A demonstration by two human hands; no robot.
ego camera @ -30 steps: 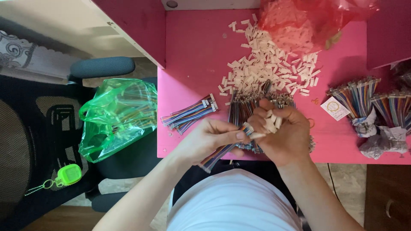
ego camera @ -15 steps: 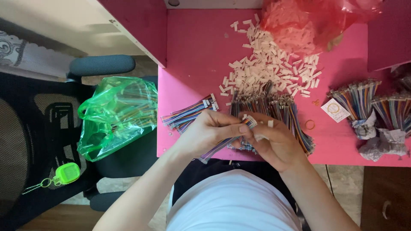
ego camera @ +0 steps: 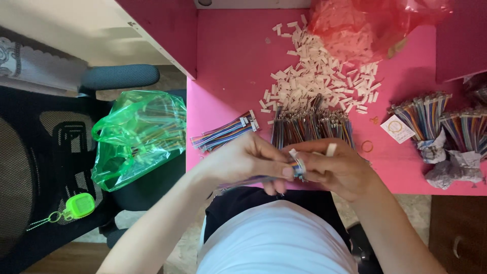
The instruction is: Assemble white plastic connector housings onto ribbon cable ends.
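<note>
My left hand (ego camera: 248, 160) and my right hand (ego camera: 337, 170) meet at the near edge of the pink table (ego camera: 223, 76). Between their fingertips sits a small white connector (ego camera: 294, 153) on a strip of multicoloured wires (ego camera: 243, 181) that trails left under my left hand. My right hand also holds a loose white connector (ego camera: 331, 149) upright between its fingers. Just beyond the hands lies a row of coloured wire strips (ego camera: 312, 124). A pile of white connectors (ego camera: 319, 76) is spread further back.
A finished bunch of wires with connectors (ego camera: 225, 133) lies left of the hands. Bundled coloured wires (ego camera: 441, 122) sit at the table's right, with a rubber band (ego camera: 367, 146) nearby. A red plastic bag (ego camera: 375, 25) is at the back. A green bag (ego camera: 139, 134) rests on a chair.
My hands have drawn closer together and nearer to me, and the connector now sits pinched between both sets of fingertips. A second white connector shows upright in my right hand.
</note>
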